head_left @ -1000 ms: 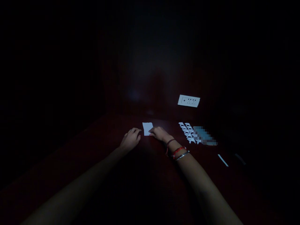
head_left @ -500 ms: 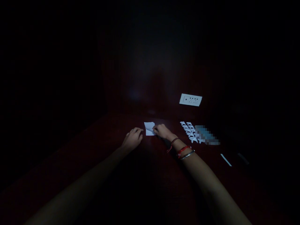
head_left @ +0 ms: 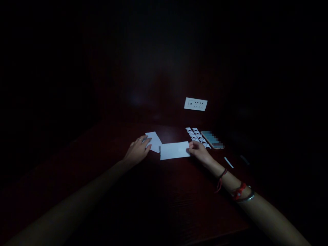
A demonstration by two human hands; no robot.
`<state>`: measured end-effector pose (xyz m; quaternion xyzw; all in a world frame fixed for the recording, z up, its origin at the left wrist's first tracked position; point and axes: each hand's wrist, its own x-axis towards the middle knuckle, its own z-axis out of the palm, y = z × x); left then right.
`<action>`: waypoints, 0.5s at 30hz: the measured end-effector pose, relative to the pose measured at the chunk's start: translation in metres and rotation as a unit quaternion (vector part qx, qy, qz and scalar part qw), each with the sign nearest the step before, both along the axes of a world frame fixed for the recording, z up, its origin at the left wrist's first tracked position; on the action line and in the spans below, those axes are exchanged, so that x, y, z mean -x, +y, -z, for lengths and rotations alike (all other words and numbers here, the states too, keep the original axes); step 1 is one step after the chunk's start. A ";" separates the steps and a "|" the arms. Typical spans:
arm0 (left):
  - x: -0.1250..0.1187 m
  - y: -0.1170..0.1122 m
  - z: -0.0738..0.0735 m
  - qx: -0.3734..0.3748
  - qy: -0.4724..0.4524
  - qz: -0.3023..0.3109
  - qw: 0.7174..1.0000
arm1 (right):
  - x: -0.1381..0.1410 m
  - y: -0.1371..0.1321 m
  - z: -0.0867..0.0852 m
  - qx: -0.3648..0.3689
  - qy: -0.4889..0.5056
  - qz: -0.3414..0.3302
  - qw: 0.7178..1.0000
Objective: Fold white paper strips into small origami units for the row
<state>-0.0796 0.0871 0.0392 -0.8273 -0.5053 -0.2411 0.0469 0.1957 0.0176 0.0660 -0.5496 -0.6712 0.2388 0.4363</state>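
Note:
My right hand [head_left: 202, 153] pinches the right end of a white rectangular strip of paper [head_left: 174, 151], which extends leftward over the dark red table. My left hand [head_left: 137, 149] has its fingers stretched out and touches the left side of other white paper [head_left: 154, 141], partly covering it. Whether that paper is one sheet or several I cannot tell. The strip's left end meets or overlaps the lower right of that paper.
Several small folded white paper pieces [head_left: 196, 135] lie in rows beyond my right hand. A phone [head_left: 212, 140] with a blurred screen lies beside them. A thin pale strip [head_left: 229, 162] is nearer on the right. A white socket plate [head_left: 195, 104] is on the back wall.
My right hand has moved right and nearer, drawing a paper strip away from the other paper. My left hand has come onto the remaining paper. The whole view has shifted slightly.

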 end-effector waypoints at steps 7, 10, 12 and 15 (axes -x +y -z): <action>-0.009 0.003 0.012 0.063 0.051 0.017 0.997 | -0.029 -0.016 0.019 0.053 -0.099 -0.006 0.994; -0.008 0.001 0.012 0.055 0.047 -0.016 0.997 | -0.026 -0.018 0.016 0.055 -0.167 -0.038 0.984; -0.008 0.000 0.011 0.055 0.044 -0.035 0.997 | -0.020 -0.015 0.011 0.041 -0.205 -0.047 0.977; -0.008 0.000 0.009 0.069 0.041 -0.058 0.995 | -0.003 0.002 -0.002 0.021 -0.249 -0.062 0.966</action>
